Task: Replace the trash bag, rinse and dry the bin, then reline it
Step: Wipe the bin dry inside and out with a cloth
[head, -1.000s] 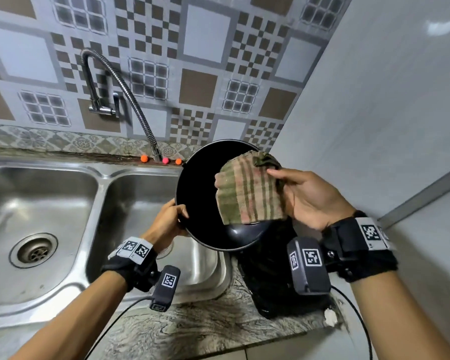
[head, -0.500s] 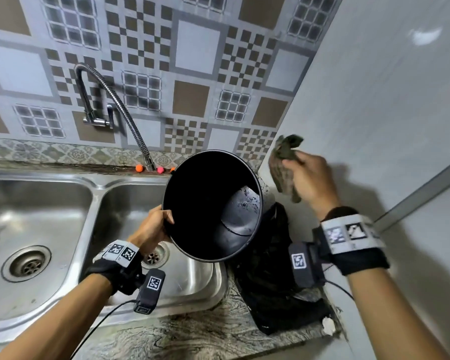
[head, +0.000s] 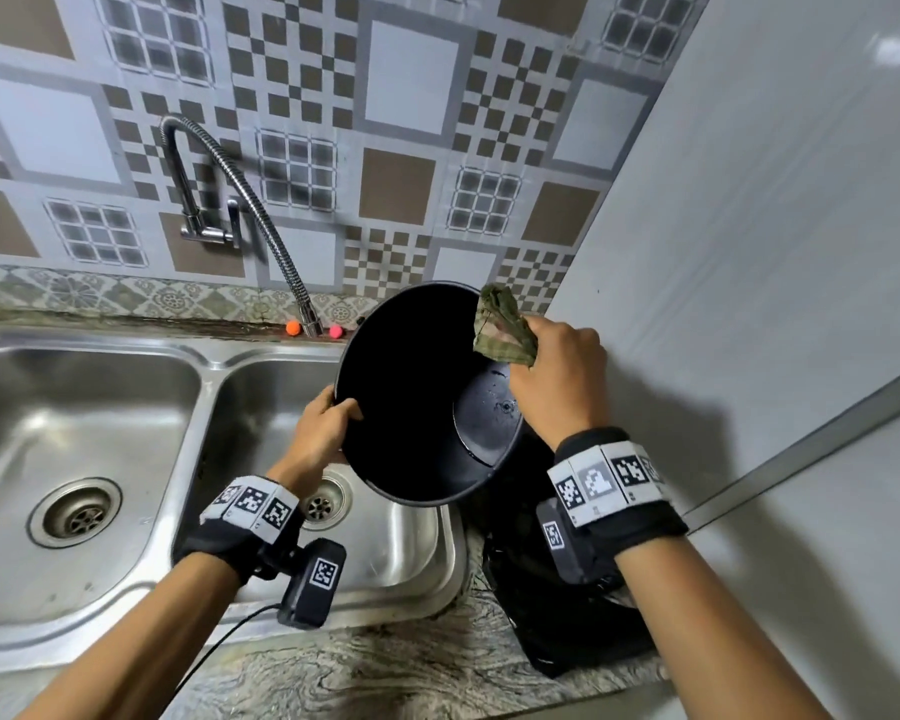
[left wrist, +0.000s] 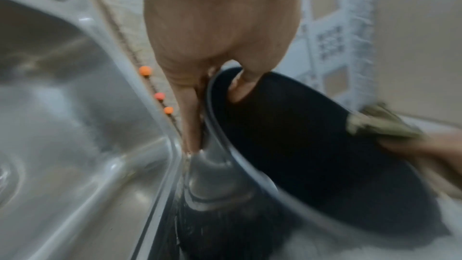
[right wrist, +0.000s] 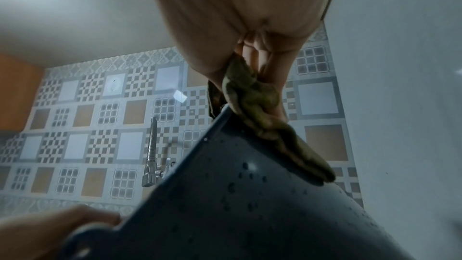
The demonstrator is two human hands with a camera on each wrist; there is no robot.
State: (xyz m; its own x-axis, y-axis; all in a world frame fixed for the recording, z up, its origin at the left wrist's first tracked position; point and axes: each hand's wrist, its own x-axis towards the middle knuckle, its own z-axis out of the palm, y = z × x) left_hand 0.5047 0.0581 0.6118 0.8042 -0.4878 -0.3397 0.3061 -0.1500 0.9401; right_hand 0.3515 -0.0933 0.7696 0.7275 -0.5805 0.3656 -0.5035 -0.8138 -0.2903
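Observation:
A black bin (head: 411, 407) is held tilted over the right sink basin, its mouth facing me. My left hand (head: 328, 423) grips its near-left rim (left wrist: 212, 90), thumb inside. My right hand (head: 552, 366) clutches a bunched green striped cloth (head: 500, 327) at the bin's upper right edge. In the right wrist view the cloth (right wrist: 262, 118) lies against the bin's wet outer wall (right wrist: 237, 195), which carries water drops. A black trash bag (head: 567, 615) lies crumpled on the counter below my right wrist.
A double steel sink (head: 209, 366) fills the left, with a flexible tap (head: 261, 220) on the tiled back wall. Small orange and pink balls (head: 293, 328) sit on the ledge behind. A white wall (head: 749, 252) stands close on the right; the marbled counter edge (head: 359, 667) runs in front.
The right hand drew the cloth out of the bin's mouth, bunched it, and now brings it back to the bin's upper right rim. The bin tilted more upright and shifted slightly.

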